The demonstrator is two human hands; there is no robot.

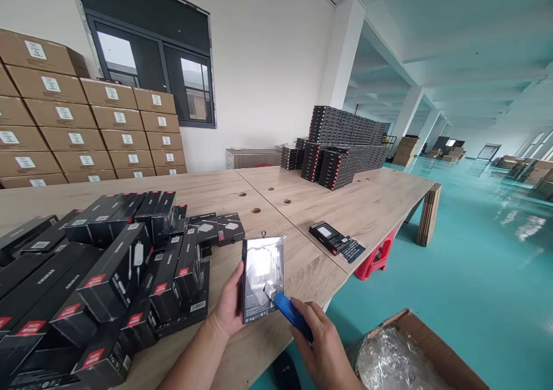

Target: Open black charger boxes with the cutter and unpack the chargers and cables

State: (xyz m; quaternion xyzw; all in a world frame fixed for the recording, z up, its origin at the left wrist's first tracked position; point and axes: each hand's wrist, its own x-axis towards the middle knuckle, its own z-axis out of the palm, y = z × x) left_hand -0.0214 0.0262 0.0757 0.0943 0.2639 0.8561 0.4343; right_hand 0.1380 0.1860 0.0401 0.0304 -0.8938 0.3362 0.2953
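Upright over the table's front edge, a thin black box (253, 280) with glossy clear film is gripped by its left side in my left hand (228, 300). My right hand (317, 335) is wrapped round the blue handle of a utility knife (289, 312). The knife's metal tip meets the front of the box near its lower middle. Many black boxes with red labels (114, 269) are piled at the left. Two flat black boxes (231, 228) lie behind the held box. Another black box (328, 236) rests to the right, beside some dark printed cards (352, 250).
Tall stacks of black boxes (339, 142) stand at the table's (216, 191) far end. Brown cartons (125, 119) are stacked by the wall at left. An open carton (432, 349) of clear plastic film is at lower right, and a red stool (375, 260) stands under the edge.
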